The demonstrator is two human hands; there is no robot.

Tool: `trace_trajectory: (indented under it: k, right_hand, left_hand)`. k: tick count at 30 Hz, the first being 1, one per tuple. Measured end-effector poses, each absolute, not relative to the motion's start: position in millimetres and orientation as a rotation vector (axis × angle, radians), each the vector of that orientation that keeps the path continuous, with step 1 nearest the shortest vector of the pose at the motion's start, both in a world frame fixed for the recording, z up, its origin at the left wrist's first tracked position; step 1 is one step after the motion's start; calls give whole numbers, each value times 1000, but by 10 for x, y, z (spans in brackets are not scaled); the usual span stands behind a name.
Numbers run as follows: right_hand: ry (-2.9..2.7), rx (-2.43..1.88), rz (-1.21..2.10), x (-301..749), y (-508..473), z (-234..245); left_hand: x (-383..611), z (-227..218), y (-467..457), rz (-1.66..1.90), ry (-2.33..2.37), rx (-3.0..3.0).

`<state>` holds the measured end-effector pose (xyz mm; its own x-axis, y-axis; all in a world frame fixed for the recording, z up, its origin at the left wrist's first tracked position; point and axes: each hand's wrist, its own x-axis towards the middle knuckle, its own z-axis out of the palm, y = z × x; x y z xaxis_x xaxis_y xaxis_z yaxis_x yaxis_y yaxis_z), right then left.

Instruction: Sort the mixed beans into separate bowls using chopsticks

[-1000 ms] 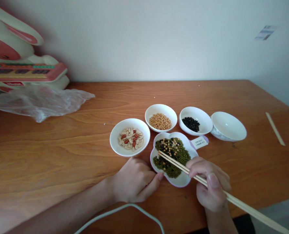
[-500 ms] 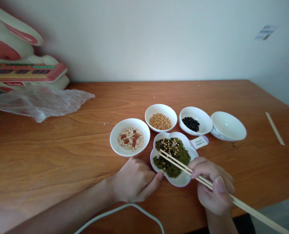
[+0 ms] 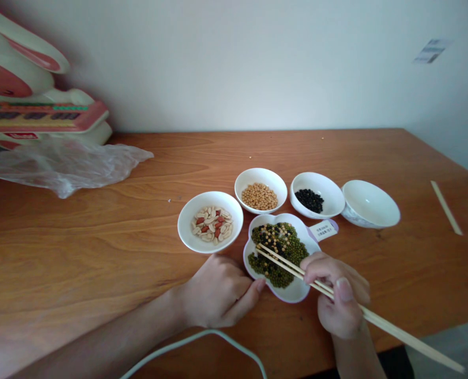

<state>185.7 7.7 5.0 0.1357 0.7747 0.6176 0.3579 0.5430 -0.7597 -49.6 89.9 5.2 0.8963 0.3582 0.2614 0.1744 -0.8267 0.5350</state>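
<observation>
My right hand (image 3: 338, 295) grips a pair of wooden chopsticks (image 3: 285, 261). Their tips rest in the mixed green, black and yellow beans of a flower-shaped white dish (image 3: 297, 291). My left hand (image 3: 218, 291) lies curled on the table, its thumb touching the dish's left rim. Behind the dish stand a bowl of peanuts (image 3: 210, 221), a bowl of yellow beans (image 3: 260, 190), a bowl of black beans (image 3: 316, 195) and an empty white bowl (image 3: 370, 204).
A crumpled clear plastic bag (image 3: 66, 164) and a large pink-and-white figure (image 3: 24, 100) sit at the back left. A single wooden stick (image 3: 447, 208) lies at the right. A pale cable (image 3: 202, 342) loops near the front edge. A small label (image 3: 324, 230) lies beside the dish.
My right hand has shifted slightly left and the chopstick tips have moved a little within the beans. The left hand and the bowls have stayed still.
</observation>
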Motion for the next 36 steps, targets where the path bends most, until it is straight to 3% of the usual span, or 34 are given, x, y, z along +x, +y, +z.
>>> trace_trajectory:
  k: [36]
  right_hand:
    - [-1527, -1056, 490, 1873, 68, 42]
  left_hand:
    - [-512, 58, 898, 452, 393, 2548]
